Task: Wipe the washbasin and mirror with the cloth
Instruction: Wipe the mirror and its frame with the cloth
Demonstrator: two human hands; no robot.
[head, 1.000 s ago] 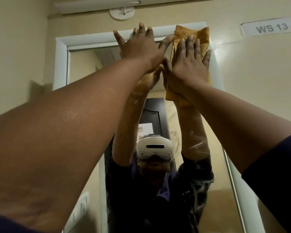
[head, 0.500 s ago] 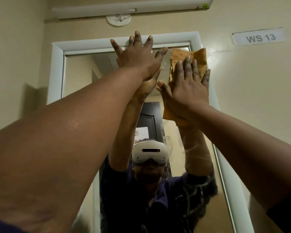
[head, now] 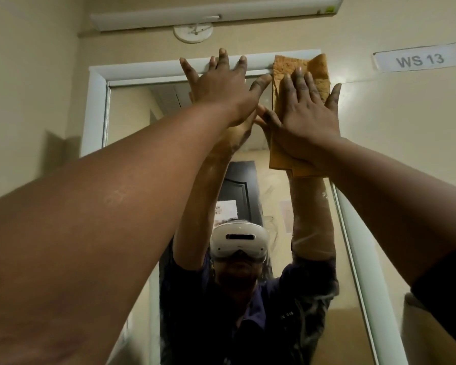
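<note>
The mirror [head: 132,122] hangs on the wall in a white frame [head: 95,101]. An orange-brown cloth [head: 317,72], folded, lies flat over the frame's top right corner and the glass below it. My right hand [head: 306,117] presses the cloth against the mirror with a flat palm and spread fingers. Just to its left, my left hand [head: 221,90] rests flat on the glass, empty, with its fingertips over the top frame. Both arms reach up. The washbasin is out of view.
A white tube light [head: 216,14] and a round white fitting [head: 192,32] sit on the wall above the mirror. A "WS 13" label [head: 419,60] is stuck to the wall at the right. The glass reflects a person wearing a headset and a dark door.
My right hand slid the cloth down off the top frame onto the glass, then back up over the top right corner. My left hand stayed flat near the top edge.
</note>
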